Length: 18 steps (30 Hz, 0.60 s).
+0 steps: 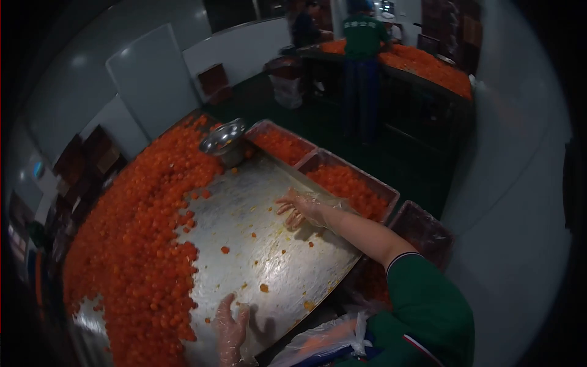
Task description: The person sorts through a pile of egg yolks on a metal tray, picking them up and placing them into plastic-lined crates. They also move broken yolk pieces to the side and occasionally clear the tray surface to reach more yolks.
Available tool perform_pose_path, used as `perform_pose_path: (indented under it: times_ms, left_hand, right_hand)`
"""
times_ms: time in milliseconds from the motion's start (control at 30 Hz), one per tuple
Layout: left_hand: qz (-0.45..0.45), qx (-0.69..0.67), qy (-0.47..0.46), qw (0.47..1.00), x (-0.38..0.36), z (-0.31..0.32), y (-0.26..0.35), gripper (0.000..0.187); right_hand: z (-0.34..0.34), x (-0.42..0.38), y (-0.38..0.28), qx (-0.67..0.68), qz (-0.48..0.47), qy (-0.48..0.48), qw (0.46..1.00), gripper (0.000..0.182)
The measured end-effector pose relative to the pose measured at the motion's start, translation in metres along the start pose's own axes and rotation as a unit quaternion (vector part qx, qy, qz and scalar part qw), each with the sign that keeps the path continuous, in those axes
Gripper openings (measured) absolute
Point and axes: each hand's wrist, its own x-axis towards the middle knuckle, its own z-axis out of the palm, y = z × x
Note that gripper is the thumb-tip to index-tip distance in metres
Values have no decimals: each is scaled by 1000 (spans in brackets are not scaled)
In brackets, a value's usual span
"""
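A broad heap of small, round orange egg yolks (147, 226) covers the left side of the metal table (244, 251). My right hand (299, 208), in a clear plastic glove, reaches over the table's right side near the filled crates; its fingers are spread and hold nothing. At the near edge is my left hand (232, 330), also gloved, fingers apart and nothing in them, to the right of the heap. Scattered bits lie between the hands, among them a flattened yolk piece (264, 287). A shiny metal bowl (224, 139) stands at the far end.
Along the table's right edge stand a crate of yolks (351, 183), a farther crate (281, 144) and a plastic-lined crate (422, 226). Beyond, a person in a green shirt (364, 37) stands at another yolk-covered table (428, 67), with other people nearby.
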Motion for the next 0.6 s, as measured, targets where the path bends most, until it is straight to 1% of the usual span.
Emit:
perform_pose_path:
  times_ms: [33, 67, 100, 133, 167, 233, 300, 367, 400, 467, 500, 533, 567, 600]
  left_hand:
    - [45, 109, 70, 991, -18, -16, -2, 63]
    - [7, 188, 118, 975, -33, -35, -8, 70]
    - [-42, 271, 159, 949, -48, -56, -12, 76]
    - [-147, 316, 162, 923, -60, -71, -12, 83]
    - [-253, 354, 159, 886, -70, -87, -15, 89]
    - [-314, 388, 110, 859, -85, -117, -49, 92]
    - [-341, 377, 37, 861, -90, -141, -79, 89]
    - [-351, 430, -19, 832, -88, -153, -119, 86]
    - [-337, 425, -11, 840, -85, -159, -134, 81]
    - [-299, 414, -10, 860, -84, -172, -154, 76]
    - [-288, 428, -25, 856, -83, -179, -159, 74]
    - [-300, 418, -25, 857, -80, -188, -163, 74]
    - [-288, 429, -39, 855, -76, -198, -166, 74]
    - [-271, 442, -50, 853, -73, -209, -170, 74]
  right_hand:
    - [22, 8, 4, -26, -2, -5, 1000, 89]
    - [48, 19, 7, -52, -2, -23, 998, 90]
    - [50, 66, 56, -26, 1, -64, 998, 86]
    - [103, 80, 75, -37, 28, -123, 991, 86]
    - [124, 90, 78, -78, 40, -132, 987, 84]
    - [169, 111, 94, -167, 38, -146, 974, 79]
    - [230, 138, 92, -257, 6, -138, 956, 75]
    - [282, 154, 89, -336, -51, -102, 935, 70]
    - [317, 173, 80, -367, -83, -76, 923, 68]
    - [364, 179, 87, -423, -144, -16, 894, 65]
    - [402, 146, 60, -461, -157, 57, 872, 63]
    - [440, 121, 41, -469, -156, 43, 868, 63]
    - [474, 99, 27, -217, -136, -18, 966, 63]
    - [494, 94, 22, 53, -105, -72, 990, 63]
